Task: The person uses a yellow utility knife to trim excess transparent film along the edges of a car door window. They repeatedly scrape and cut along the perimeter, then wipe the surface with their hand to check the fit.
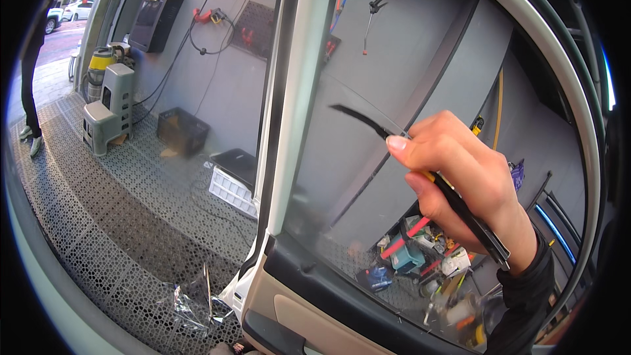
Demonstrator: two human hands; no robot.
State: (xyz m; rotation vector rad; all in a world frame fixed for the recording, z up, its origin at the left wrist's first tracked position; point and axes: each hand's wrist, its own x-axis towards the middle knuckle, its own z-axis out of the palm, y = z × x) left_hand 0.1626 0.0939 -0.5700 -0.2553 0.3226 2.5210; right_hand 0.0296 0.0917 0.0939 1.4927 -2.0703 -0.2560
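Observation:
My right hand point(460, 177) is closed around a slim black-and-yellow cutter knife point(465, 213), whose metal-edged end points down toward my wrist. From between thumb and forefinger a thin, curved black strip point(360, 116) reaches up and left; I cannot tell whether it is part of the knife. A fine line, like the edge of clear film, runs beside it. Hand and knife are in front of the window glass point(388, 72) of a car door point(315, 283) with dark and beige trim. My left hand is out of view.
A pale door frame post point(292, 105) stands left of the glass. On the perforated floor point(125, 223) are crumpled clear film point(197, 306), a white crate point(233, 189), a black crate point(183, 131) and a grey step stool point(108, 112). A person's leg point(31, 85) shows far left. Tools and bottles lie beyond the glass.

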